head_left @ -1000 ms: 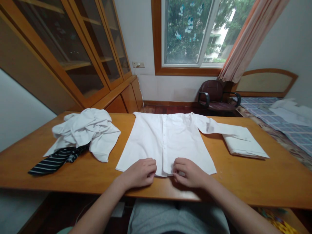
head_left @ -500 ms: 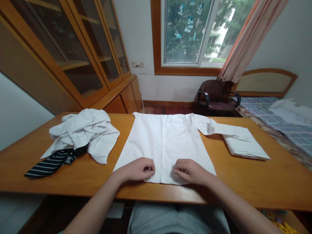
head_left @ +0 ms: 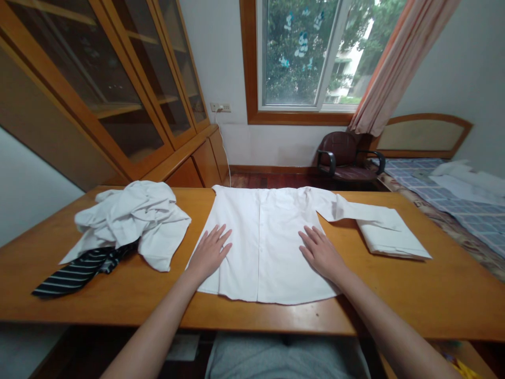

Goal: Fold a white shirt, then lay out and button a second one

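A white button-up shirt [head_left: 265,242] lies flat on the wooden table [head_left: 118,295], its hem towards me and its buttoned front facing up. My left hand [head_left: 210,251] rests flat on the shirt's left half, fingers spread, holding nothing. My right hand [head_left: 320,251] lies flat on the right half, fingers stretched out. The shirt's right sleeve [head_left: 355,210] extends sideways over a folded white garment [head_left: 392,238].
A crumpled white shirt [head_left: 132,218] sits at the left with a dark striped tie [head_left: 81,267] under it. Glass-door wooden cabinets line the left wall. Behind the table stand a dark armchair [head_left: 343,158], a window, a curtain and a bed [head_left: 453,200].
Both hands were pinched on the shirt's hem near the table edge. They have let go, moved forward and apart, and now lie flat on the shirt.
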The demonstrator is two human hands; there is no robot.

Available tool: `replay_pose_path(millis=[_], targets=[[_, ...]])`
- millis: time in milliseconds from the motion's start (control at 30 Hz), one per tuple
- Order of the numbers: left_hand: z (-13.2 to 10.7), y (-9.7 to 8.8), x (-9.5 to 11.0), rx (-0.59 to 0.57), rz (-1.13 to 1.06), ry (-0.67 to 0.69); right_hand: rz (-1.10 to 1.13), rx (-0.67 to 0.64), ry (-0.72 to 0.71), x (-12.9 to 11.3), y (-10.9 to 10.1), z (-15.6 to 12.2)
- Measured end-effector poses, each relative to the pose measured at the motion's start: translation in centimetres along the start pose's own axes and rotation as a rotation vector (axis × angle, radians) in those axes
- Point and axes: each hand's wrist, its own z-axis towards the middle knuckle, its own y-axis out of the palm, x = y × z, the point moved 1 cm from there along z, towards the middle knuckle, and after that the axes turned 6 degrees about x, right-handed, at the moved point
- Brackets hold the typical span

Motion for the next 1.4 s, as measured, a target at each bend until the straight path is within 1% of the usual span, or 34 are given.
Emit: replay_pose_path(millis=[133, 333, 433, 600, 733, 867, 933, 1033, 1100, 1133, 1200, 1267, 1333, 1400], targets=[[-1.5, -0.7, -0.3, 0.002, 0.027, 0.013, -0.010, -0.017, -0.004, -0.8, -0.7, -0.6], [-3.1, -2.1, 0.2, 0.116, 0.045, 0.005, -0.013, -0.023, -0.023, -1.8, -1.9, -1.9], [-3.9, -2.9, 0.7, 0.129, 0.065, -0.013, 0.005, -0.035, -0.025, -2.0, -2.7, -2.6], [-5.5, -4.3, 1.3, 0.075, 0.088, -0.041, 0.056, -0.069, -0.015, -2.3, -4.3, -4.1], [-7.0, -4.9, 1.8, 0.029, 0.066, -0.066, 0.097, -0.076, 0.006, -2.8, -5.4, -5.0], [-8.6, -5.7, 2.2, 0.014, 0.012, -0.095, 0.124, -0.075, 0.000, -3.0, -5.9, -4.8], [-8.9, -6.5, 2.4, -0.031, -0.027, -0.097, 0.104, -0.062, -0.010, -2.9, -5.9, -3.9], [-7.9, -7.6, 2.6, -0.147, -0.060, -0.076, 0.092, -0.027, -0.039, -2.6, -5.5, -1.3], [-6.1, -7.9, 2.7, -0.202, -0.035, -0.064, 0.120, 0.008, -0.052, -2.6, -4.9, 1.2], [-5.0, -7.7, 2.8, -0.206, -0.013, -0.053, 0.131, 0.034, -0.044, -2.6, -4.4, 2.5], [-2.4, -7.0, 2.9, -0.125, 0.002, -0.008, 0.124, 0.065, -0.016, -3.0, -3.1, 5.0], [0.3, -5.6, 3.2, -0.031, -0.019, 0.018, 0.095, 0.070, 0.010, -3.5, -1.5, 7.0], [2.5, -3.9, 3.6, 0.010, -0.025, 0.029, 0.070, 0.043, 0.029, -4.1, 0.1, 8.3], [4.1, -2.1, 3.8, 0.022, -0.012, -0.012, 0.054, 0.013, 0.057, -4.4, 1.3, 8.7]])
